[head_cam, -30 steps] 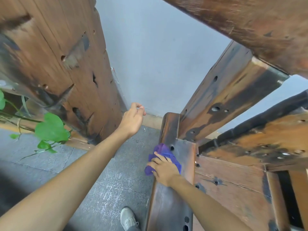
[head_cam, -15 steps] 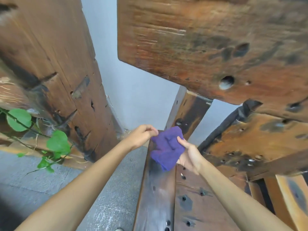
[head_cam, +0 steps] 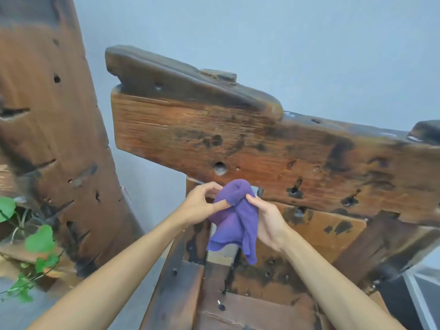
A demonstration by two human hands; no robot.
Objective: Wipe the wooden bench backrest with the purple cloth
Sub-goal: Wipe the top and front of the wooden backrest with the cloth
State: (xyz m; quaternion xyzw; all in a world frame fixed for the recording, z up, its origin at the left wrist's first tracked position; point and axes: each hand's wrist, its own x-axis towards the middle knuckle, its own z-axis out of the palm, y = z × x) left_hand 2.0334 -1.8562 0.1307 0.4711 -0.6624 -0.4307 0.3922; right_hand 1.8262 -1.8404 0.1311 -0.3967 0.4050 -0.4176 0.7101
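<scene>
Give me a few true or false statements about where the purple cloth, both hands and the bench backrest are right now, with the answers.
1. Both hands hold the purple cloth. True.
2. The cloth is pressed flat on the backrest. False: it hangs bunched in front of it.
3. The left hand pinches the cloth. True.
4. The right hand rests on the backrest. False: it grips the cloth.
5. Green leaves show at the right. False: at the left.

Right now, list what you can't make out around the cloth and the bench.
- Head view: the post under the backrest is mostly hidden by the cloth and both hands.
- The right hand fingers lie behind the cloth; only the thumb shows.
- The left hand pinches a fold; its fingertips are buried in it.
- The backrest runs off the right edge.
- The plant at left is blurred.
</scene>
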